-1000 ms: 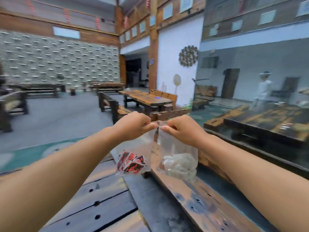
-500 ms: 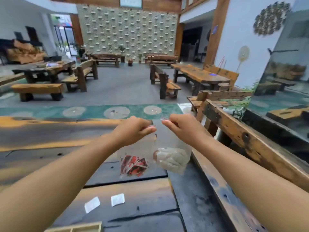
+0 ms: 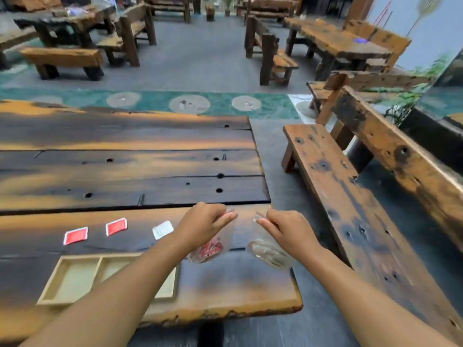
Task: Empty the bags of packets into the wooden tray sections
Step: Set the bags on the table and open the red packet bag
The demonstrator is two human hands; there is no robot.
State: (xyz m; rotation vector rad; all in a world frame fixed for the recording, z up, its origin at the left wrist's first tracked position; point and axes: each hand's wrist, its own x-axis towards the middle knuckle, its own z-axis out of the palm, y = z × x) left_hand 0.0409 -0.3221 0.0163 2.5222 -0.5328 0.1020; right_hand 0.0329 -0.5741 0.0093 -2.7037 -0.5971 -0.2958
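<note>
Left grip [image 3: 203, 225] pinches the red-packet bag [image 3: 211, 249], right grip [image 3: 288, 230] the white-packet bag [image 3: 269, 254], both hanging below.

a long dark plank tabletop [image 3: 125, 166] with orange-worn edges and knot holes fills the foreground, and just to its right stands a weathered wooden bench [image 3: 333, 196] with a heavy backrest. beyond the tabletop a green floor band [image 3: 270, 106] set with pale round discs crosses the grey floor [image 3: 200, 58], where more rough wooden tables [image 3: 335, 43] and low benches [image 3: 62, 57] stand well apart. at the far right a pale wall [image 3: 431, 28] rises above some green plants [image 3: 400, 108], all in soft, even light.
</note>
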